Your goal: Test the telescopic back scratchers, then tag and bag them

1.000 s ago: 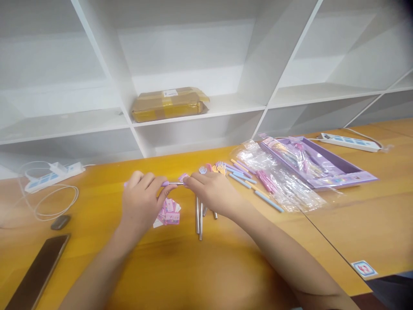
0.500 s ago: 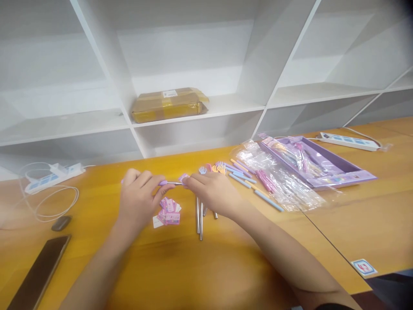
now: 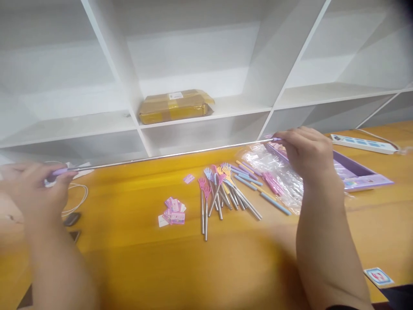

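Note:
A telescopic back scratcher (image 3: 180,153) is stretched out long between my two hands, its thin metal rod running level above the back of the table. My left hand (image 3: 40,185), blurred, is closed around its purple grip at the left. At the right, my right hand (image 3: 309,150) pinches the purple end; the fingers hide most of that head. Below the rod lies a heap of back scratcher pieces (image 3: 221,185) with pink, blue, orange and purple hand-shaped heads and metal rods. Pink printed cards (image 3: 174,212) are piled left of them, and a single card (image 3: 189,178) lies apart.
Coloured grip tubes (image 3: 275,203) and clear plastic bags (image 3: 274,163) lie on the right, beside a purple box (image 3: 351,165). Power strips (image 3: 364,144) stand at both sides. A taped parcel (image 3: 176,106) sits on the shelf. A dark phone and small black case (image 3: 72,219) are left.
My hands have moved far apart, left hand leftward and right hand rightward and up, drawing the back scratcher's rod out long. One card now lies alone, and the heap of scratchers is uncovered.

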Demonstrator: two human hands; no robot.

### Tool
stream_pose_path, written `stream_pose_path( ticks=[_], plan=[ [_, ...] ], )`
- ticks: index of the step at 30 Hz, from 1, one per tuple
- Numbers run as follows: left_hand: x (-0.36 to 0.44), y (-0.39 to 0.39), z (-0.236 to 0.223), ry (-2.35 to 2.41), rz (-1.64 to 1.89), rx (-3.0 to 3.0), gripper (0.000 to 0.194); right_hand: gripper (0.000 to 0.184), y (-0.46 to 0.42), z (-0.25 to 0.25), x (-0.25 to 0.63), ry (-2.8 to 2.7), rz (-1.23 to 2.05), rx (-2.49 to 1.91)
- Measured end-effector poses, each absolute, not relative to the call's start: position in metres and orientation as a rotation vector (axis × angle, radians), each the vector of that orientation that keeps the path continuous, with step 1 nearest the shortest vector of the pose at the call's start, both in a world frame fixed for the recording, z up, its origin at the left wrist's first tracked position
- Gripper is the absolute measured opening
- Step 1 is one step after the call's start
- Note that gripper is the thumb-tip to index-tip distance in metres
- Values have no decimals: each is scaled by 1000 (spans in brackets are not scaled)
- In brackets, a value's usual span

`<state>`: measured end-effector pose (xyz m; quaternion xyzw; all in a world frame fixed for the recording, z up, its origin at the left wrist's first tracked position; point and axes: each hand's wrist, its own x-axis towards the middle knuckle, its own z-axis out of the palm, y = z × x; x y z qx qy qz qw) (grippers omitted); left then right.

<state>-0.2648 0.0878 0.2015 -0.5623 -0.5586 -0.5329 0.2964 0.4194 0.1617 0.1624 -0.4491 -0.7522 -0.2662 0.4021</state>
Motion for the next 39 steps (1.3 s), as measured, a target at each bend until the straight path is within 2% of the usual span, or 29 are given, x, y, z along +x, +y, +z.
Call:
stream_pose_path(
  ticks=[5, 13, 24, 29, 35, 39],
  plan=[
    [-237, 101, 198, -1292, -1307, -1567, 54, 30, 156, 158, 413, -1917, -533, -1204],
    [-226, 99, 201, -1064, -1238, -1617, 50, 22, 150, 167, 412, -1869, -562, -1225],
    [-207, 76, 212, -1170, -1123, -1617, 29, 28, 150, 165, 414, -1843, -622, -1326],
    [-209, 78, 212, -1284, -1127, -1566, 31, 27, 148, 166, 412, -1836, -628, -1328],
    [-205, 80, 212, -1354, -1124, -1559, 24, 27, 149, 166, 413, -1819, -674, -1304],
    [-207, 84, 210, -1341, -1102, -1569, 29, 26, 152, 164, 422, -1819, -722, -1285]
  ],
)
